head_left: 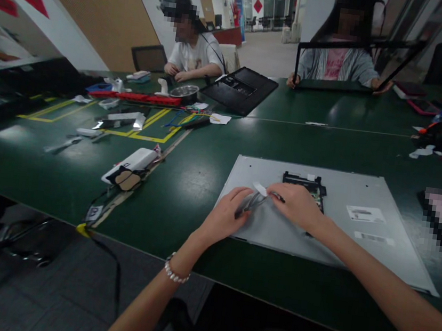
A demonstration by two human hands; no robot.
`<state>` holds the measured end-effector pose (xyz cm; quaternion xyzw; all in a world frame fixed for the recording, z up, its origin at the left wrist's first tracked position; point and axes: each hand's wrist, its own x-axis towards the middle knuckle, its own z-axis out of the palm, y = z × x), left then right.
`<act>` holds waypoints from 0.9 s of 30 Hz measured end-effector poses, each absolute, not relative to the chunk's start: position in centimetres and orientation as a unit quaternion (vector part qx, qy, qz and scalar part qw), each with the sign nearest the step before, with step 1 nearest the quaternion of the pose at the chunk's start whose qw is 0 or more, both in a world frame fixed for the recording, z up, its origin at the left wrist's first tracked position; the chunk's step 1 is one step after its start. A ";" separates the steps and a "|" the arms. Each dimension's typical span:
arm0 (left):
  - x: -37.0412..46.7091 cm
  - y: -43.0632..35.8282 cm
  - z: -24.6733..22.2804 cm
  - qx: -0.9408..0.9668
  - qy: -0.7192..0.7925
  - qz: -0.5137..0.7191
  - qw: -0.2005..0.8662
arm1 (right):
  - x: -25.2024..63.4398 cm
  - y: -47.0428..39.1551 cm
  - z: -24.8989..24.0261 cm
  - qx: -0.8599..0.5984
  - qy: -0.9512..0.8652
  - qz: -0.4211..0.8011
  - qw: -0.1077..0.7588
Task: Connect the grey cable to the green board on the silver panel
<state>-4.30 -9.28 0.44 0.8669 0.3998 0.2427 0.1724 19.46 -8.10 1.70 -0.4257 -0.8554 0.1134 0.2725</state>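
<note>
A silver-grey display panel lies flat on the table in front of me, back side up. Over its left part, my left hand is closed around a looped grey cable. The fingers of my right hand pinch the same cable near a white tag, and a short dark end sticks out beside them. Partly hidden behind my right hand is a black bracket with a small green circuit board, seated on the panel. White labels are stuck to the panel's right side.
Left of the panel sits a white power strip with a cable over the table edge. Farther off are a black monitor cover, a metal bowl and small parts. Across the table, one person holds a black frame; another sits nearby.
</note>
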 end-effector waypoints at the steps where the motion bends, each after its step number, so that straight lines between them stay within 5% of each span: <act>1: -4.3 -9.2 0.4 0.868 0.397 0.244 0.170 | 19.3 -8.2 1.6 -0.418 -0.862 0.114 0.262; 27: -3.8 -9.4 0.1 0.913 0.351 0.159 0.130 | 18.0 -9.5 1.2 -0.378 -0.915 0.051 0.131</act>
